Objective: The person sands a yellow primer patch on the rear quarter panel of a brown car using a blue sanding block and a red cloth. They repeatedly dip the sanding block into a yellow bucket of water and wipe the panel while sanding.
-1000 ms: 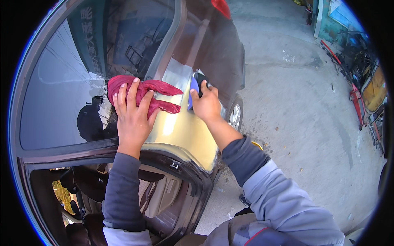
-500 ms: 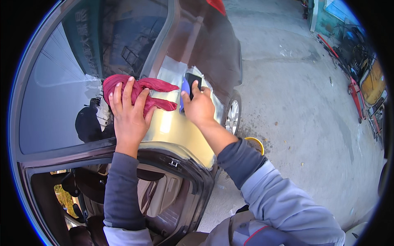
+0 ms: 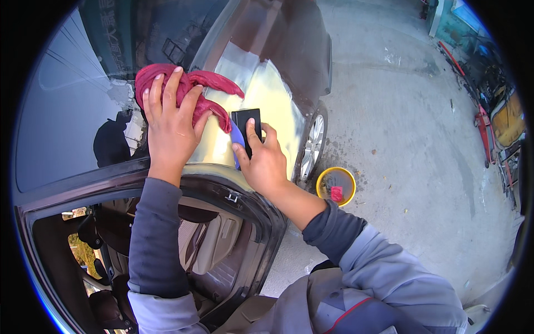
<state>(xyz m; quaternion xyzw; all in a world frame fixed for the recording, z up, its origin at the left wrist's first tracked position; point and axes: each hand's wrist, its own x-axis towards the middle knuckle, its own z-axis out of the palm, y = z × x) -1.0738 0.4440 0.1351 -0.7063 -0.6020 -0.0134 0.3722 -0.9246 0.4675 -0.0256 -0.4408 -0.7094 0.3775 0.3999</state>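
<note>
My left hand (image 3: 172, 133) is closed on a bunched dark red cloth (image 3: 219, 82), which rests beside the car's dark rear window (image 3: 117, 33). My right hand (image 3: 264, 164) grips a black block with a blue side (image 3: 245, 116), pressing it flat on the pale yellow patch (image 3: 278, 111) of the car's rear body panel. The patch has whitish edges and is surrounded by dark brown paint (image 3: 283, 33). The block sits just right of the cloth's lower tail.
A yellow-rimmed bucket (image 3: 350, 183) with a pink item stands on the concrete floor beside the rear wheel (image 3: 313, 146). Below me is the open door frame (image 3: 272, 234) with seats inside. A red floor jack (image 3: 484, 133) and piled parts lie along the right.
My right hand and the block have moved down and slightly left along the patch. My left hand and cloth appear higher in view, as does the car. More of the bucket now shows.
</note>
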